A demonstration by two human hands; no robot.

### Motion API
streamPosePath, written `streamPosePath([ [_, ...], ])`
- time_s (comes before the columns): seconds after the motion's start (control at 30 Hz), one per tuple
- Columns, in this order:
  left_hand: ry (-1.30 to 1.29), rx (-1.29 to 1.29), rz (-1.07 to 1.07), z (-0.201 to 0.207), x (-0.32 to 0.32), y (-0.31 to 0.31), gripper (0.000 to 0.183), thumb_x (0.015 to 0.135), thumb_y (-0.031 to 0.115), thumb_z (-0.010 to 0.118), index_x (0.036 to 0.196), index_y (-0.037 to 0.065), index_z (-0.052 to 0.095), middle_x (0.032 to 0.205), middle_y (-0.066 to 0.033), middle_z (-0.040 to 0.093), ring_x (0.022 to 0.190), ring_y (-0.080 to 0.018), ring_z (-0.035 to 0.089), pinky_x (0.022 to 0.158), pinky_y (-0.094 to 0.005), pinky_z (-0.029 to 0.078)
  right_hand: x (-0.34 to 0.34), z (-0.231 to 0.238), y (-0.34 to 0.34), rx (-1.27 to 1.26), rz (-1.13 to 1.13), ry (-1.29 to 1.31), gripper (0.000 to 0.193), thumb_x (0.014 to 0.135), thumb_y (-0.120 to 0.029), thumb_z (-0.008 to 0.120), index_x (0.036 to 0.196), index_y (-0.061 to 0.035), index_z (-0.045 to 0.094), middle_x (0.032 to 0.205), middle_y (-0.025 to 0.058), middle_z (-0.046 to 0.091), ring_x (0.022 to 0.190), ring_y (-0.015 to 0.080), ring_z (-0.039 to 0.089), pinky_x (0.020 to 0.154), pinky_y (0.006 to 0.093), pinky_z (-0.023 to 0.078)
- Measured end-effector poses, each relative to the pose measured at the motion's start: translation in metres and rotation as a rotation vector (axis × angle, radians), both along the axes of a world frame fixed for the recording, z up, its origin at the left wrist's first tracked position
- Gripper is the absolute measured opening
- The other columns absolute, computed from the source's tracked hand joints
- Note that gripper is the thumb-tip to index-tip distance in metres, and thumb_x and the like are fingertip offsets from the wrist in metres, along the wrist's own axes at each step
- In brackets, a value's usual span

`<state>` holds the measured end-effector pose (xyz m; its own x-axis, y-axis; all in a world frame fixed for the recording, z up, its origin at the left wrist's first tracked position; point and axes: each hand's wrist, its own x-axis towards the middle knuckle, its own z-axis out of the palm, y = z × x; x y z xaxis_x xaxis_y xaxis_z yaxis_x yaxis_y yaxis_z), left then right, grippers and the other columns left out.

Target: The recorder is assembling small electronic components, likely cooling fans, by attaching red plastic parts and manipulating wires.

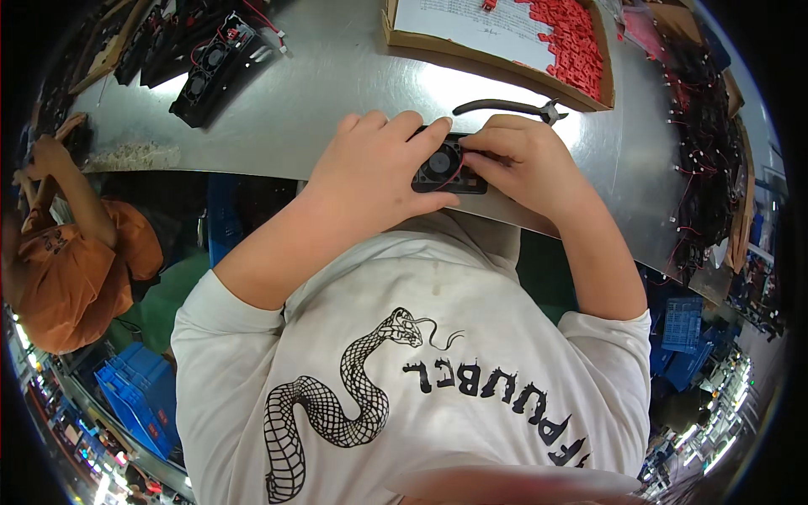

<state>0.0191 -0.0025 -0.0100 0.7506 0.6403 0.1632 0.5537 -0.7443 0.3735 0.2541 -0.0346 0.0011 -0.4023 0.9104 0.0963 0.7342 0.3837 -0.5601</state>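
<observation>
A black plastic housing with a small round cooling fan (pixel 441 163) lies at the table's near edge, between my two hands. My left hand (pixel 380 160) wraps round its left side, thumb below and fingers above, and holds it. My right hand (pixel 520 162) is closed at the fan's right side, thumb and forefinger pinched together. A thin red wire runs along the fan's lower right edge toward those fingertips; what they pinch is too small to make out. Just beyond my right hand rest cutting pliers (pixel 509 108) with dark handles.
A cardboard tray (pixel 497 69) at the back holds paper and many small red parts (pixel 566 50). Another black fan housing (pixel 215 71) lies back left. Wired black units (pixel 686 168) are piled along the right edge. At left, a person in orange (pixel 84 261) works; blue crates (pixel 139 396) stand below.
</observation>
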Motion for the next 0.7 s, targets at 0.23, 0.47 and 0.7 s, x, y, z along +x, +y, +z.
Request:
streamPosePath([
  [0.23, 0.03, -0.013, 0.038, 0.0, -0.015, 0.004, 0.074, 0.077, 0.055, 0.08, 0.135, 0.013, 0.062, 0.11, -0.0065, 0.065, 0.099, -0.0289, 0.062, 0.091, -0.0421, 0.044, 0.04, 0.018, 0.006, 0.027, 0.113, -0.027, 0.075, 0.065, -0.029, 0.091, 0.132, -0.0068, 0.066, 0.12, 0.0156, 0.064, 0.109, 0.0336, 0.062, 0.091, 0.0433, 0.052],
  [0.47, -0.002, -0.003, 0.035, 0.002, -0.021, 0.011, 0.075, 0.076, 0.054, 0.08, 0.135, 0.013, 0.062, 0.109, -0.0071, 0.065, 0.1, -0.0303, 0.062, 0.092, -0.0427, 0.045, 0.051, -0.027, -0.026, 0.204, 0.12, -0.369, 0.079, 0.072, -0.047, 0.082, 0.132, -0.0016, 0.059, 0.123, 0.0177, 0.06, 0.115, 0.0369, 0.06, 0.099, 0.0501, 0.05],
  [0.7, 0.003, 0.006, -0.035, 0.002, 0.013, 0.006, 0.069, 0.074, 0.051, 0.083, 0.129, 0.014, 0.064, 0.103, -0.006, 0.064, 0.094, -0.0282, 0.063, 0.088, -0.0429, 0.046, 0.025, 0.038, -0.009, -0.102, 0.211, 1.168, 0.066, 0.085, -0.069, 0.046, 0.094, -0.0043, 0.057, 0.082, 0.0091, 0.054, 0.071, 0.0227, 0.048, 0.069, 0.0369, 0.038],
])
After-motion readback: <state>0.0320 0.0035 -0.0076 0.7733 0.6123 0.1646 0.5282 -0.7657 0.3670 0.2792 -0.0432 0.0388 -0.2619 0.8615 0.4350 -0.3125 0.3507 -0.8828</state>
